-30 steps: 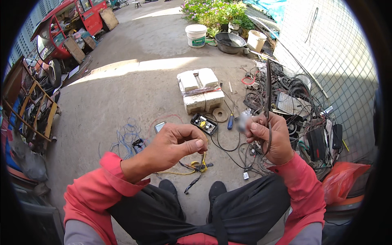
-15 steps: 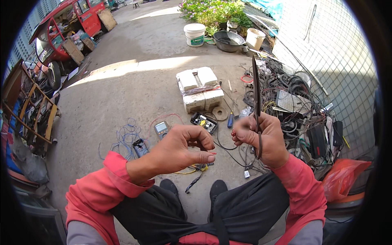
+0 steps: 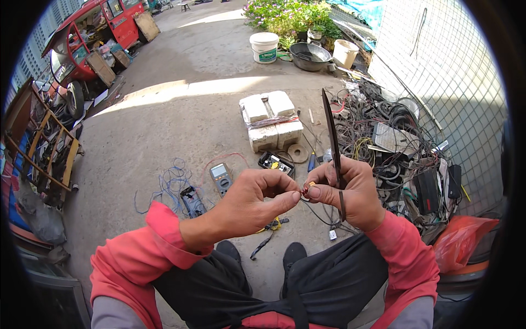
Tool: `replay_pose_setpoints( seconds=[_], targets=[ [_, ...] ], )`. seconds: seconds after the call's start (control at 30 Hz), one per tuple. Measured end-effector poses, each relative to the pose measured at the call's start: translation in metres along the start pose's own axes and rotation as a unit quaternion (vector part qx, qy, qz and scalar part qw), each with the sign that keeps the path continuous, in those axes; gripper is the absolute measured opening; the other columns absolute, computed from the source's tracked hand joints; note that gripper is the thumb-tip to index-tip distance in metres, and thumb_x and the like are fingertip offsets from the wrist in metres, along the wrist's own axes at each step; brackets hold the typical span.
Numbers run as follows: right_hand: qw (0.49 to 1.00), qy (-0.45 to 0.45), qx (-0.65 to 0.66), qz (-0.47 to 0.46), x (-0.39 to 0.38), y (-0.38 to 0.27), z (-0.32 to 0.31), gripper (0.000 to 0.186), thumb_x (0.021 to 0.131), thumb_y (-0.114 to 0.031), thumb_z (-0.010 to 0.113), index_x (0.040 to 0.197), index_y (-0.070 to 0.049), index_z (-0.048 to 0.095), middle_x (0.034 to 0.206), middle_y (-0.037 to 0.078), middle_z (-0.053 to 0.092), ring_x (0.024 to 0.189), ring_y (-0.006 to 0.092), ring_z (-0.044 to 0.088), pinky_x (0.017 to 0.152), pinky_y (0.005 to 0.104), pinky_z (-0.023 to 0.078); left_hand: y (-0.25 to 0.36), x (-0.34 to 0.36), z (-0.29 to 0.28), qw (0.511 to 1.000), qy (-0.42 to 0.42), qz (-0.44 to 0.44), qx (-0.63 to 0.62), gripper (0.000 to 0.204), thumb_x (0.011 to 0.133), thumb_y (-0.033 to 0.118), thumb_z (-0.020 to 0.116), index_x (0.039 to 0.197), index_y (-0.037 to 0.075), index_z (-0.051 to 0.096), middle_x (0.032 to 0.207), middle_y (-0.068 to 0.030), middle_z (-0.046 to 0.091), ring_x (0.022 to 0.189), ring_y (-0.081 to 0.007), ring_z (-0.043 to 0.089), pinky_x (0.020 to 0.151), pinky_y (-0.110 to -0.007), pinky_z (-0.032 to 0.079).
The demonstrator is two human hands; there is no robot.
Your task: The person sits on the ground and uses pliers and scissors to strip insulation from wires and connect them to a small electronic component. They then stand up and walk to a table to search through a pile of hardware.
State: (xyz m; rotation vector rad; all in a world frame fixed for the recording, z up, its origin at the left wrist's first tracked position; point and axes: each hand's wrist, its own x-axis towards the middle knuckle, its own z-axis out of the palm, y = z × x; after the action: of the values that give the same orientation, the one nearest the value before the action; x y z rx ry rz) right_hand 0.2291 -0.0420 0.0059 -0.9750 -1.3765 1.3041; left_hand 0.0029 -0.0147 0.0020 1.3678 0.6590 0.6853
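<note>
In front of my chest the two hands meet at the fingertips. My left hand (image 3: 255, 200) pinches, thumb against forefinger, at one side of a small red part (image 3: 304, 192), perhaps wire. From the other side my right hand (image 3: 353, 192) pinches the same part, with a bit of yellow beside it. Through the right hand also runs a long dark metal tool with a curved handle, which looks like a pair of scissors (image 3: 331, 123), its blades pointing up and away. The fingers partly hide the red part.
On the ground ahead lie a multimeter (image 3: 221, 178), an opened black device (image 3: 275, 163), tangled blue wire (image 3: 174, 183) and a bound white foam block (image 3: 271, 120). A heap of cables (image 3: 383, 126) fills the right, beside a red bag (image 3: 463, 241). Wooden frames (image 3: 52, 156) stand at left.
My right hand has shifted left and tilted the scissors leftward. My left hand has moved right, closing its fingertips at the red part, where the hands were apart before.
</note>
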Motion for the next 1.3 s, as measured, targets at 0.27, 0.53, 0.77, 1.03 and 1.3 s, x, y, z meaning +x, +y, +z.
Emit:
replay_pose_setpoints(
  seconds=[0.27,0.53,0.77,1.03,1.3],
  targets=[
    [0.995,-0.017,0.032,0.098,0.001,-0.007,-0.001,0.026,0.087,-0.011,0.078,0.097,0.009,0.064,0.085,0.015,0.071,0.075,0.018,0.07,0.064,0.0301,0.059,0.001,-0.002,0.0,0.999,0.034,0.024,0.032,0.016,0.094,0.012,0.069,0.096,-0.004,0.07,0.075,0.0046,0.059,0.069,-0.0013,0.048,0.057,-0.021,0.039],
    [0.991,-0.03,0.067,0.116,0.003,-0.004,-0.004,0.028,0.088,-0.014,0.076,0.099,0.009,0.064,0.086,0.016,0.07,0.075,0.02,0.071,0.063,0.0308,0.06,0.007,-0.002,-0.001,0.999,0.027,0.022,0.028,0.013,0.094,0.009,0.069,0.097,-0.003,0.07,0.08,0.0039,0.061,0.071,-0.0014,0.05,0.059,-0.02,0.04],
    [0.982,-0.045,0.109,0.145,0.004,-0.002,-0.006,0.029,0.088,-0.015,0.077,0.098,0.009,0.062,0.087,0.016,0.07,0.074,0.0194,0.07,0.062,0.0303,0.06,0.008,-0.003,-0.001,0.999,0.023,0.014,0.025,0.013,0.095,0.009,0.069,0.099,-0.003,0.071,0.083,0.0038,0.063,0.074,-0.0019,0.052,0.061,-0.02,0.042],
    [0.962,-0.028,0.171,0.21,0.007,-0.005,-0.008,0.023,0.089,-0.011,0.074,0.096,0.004,0.059,0.091,0.016,0.069,0.073,0.0201,0.07,0.059,0.0294,0.06,0.009,-0.002,0.0,0.998,0.042,0.014,0.048,0.014,0.095,0.01,0.069,0.1,-0.002,0.071,0.081,0.0047,0.062,0.071,-0.0018,0.051,0.06,-0.02,0.041],
    [0.944,-0.035,0.216,0.247,0.01,-0.006,-0.015,0.019,0.091,-0.011,0.07,0.1,0.001,0.058,0.091,0.015,0.069,0.071,0.0182,0.07,0.06,0.0282,0.06,0.005,0.0,-0.003,0.996,0.07,0.031,0.046,0.016,0.095,0.013,0.069,0.102,-0.002,0.07,0.083,0.0019,0.065,0.071,-0.0031,0.056,0.062,-0.02,0.046]
  ],
)
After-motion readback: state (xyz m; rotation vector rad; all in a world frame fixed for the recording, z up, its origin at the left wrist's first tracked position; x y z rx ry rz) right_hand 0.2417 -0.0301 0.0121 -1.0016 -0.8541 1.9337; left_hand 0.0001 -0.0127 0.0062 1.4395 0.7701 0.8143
